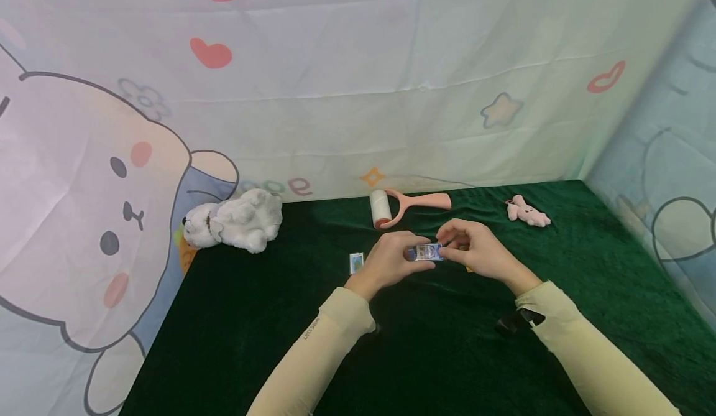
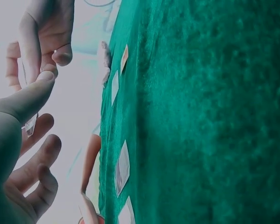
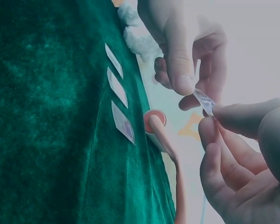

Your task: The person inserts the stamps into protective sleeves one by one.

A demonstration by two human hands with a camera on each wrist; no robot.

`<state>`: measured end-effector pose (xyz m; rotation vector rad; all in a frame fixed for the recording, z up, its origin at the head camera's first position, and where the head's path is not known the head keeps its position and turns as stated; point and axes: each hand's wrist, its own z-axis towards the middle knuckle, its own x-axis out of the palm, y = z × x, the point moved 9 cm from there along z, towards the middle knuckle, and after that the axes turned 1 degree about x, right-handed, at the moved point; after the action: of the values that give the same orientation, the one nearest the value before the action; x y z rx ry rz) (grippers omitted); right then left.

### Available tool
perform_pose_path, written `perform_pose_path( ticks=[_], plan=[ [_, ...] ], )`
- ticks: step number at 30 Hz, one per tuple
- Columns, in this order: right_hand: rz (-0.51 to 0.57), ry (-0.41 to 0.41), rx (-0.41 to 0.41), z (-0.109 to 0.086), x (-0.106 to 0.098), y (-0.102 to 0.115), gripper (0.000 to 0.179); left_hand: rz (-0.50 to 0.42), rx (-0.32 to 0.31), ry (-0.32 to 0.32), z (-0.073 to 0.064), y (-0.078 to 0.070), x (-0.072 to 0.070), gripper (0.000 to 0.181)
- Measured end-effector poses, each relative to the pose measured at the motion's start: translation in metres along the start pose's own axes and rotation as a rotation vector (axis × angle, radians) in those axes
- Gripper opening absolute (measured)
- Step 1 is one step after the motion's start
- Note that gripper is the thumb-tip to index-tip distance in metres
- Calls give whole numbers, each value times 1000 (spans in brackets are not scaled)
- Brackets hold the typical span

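Observation:
A small, flat, shiny card (image 1: 427, 252) with a blue printed picture is held up above the green cloth, between both hands. My left hand (image 1: 394, 257) pinches its left end between thumb and fingers. At the right end, my right hand (image 1: 478, 251) pinches it with thumb and forefinger, as the right wrist view shows. In that view the card (image 3: 205, 101) looks clear and glossy, tilted nearly edge-on. Another small card with a blue-green picture (image 1: 356, 262) lies just left of my left hand. An orange piece (image 1: 469, 269) peeks out beneath my right hand.
Several small flat cards (image 3: 123, 122) lie in a row on the green cloth (image 1: 235, 329). Behind the hands is a lint roller (image 1: 422, 201) with a pink handle. A white plush dog (image 1: 240, 220) lies at the left edge, a small pink plush toy (image 1: 527, 211) at the back right.

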<state>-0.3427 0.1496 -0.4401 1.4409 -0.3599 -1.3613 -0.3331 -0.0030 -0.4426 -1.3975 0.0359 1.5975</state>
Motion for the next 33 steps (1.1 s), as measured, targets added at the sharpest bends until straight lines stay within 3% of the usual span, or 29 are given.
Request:
perform_pose_path(
  ticks=[6, 10, 17, 25, 33],
  plan=[
    [-4, -7, 5, 0, 0, -1, 23, -110, 18, -5, 3, -2, 3, 47],
    [-9, -5, 4, 0, -1, -2, 23, -150, 8, -22, 4, -2, 3, 35],
    [-16, -4, 3, -1, -2, -3, 21, -200, -75, -45, 3, 5, 3, 16],
    [-37, -19, 31, -5, -9, -8, 25, -362, -206, -105, 2, 23, 6, 11],
    [-47, -28, 55, -10, -15, -15, 27, -314, -326, -120, 4, 35, 15, 11]
  ],
)
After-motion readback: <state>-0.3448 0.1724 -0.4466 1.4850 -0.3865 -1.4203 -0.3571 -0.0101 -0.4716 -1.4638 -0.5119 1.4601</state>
